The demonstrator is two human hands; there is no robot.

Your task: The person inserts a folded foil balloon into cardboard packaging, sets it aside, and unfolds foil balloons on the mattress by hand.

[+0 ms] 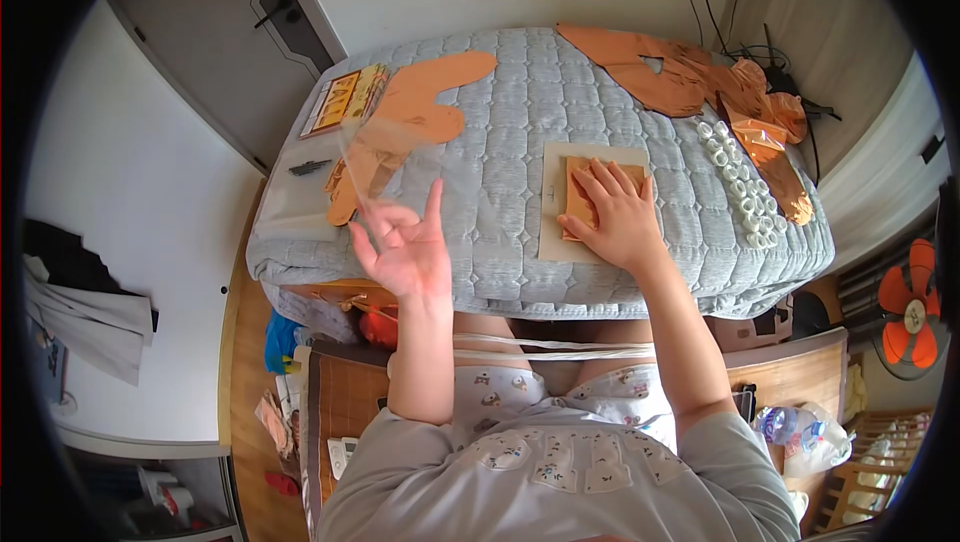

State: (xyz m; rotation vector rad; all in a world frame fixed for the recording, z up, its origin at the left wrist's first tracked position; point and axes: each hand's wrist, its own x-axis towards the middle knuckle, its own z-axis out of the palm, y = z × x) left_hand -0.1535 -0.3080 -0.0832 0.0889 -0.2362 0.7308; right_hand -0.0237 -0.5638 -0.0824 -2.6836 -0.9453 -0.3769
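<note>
My left hand (405, 247) is raised over the near left part of the quilted bed, palm up, little finger stretched out. Its other fingers curl against a thin clear plastic bag (395, 140), whose far edge stands up from the bed. My right hand (618, 214) lies flat with fingers spread, pressing on a folded copper-coloured foil piece (577, 192). Under the foil is a grey-beige card (553, 232). Left of centre, a flat copper foil balloon (440, 82) is partly covered by the clear bag.
More copper foil (650, 82) lies at the far right, beside several small white rolls (742, 187). At the left are a printed packet (343, 102) and small dark pieces (310, 168). An orange-bladed fan (910, 307) stands at the right.
</note>
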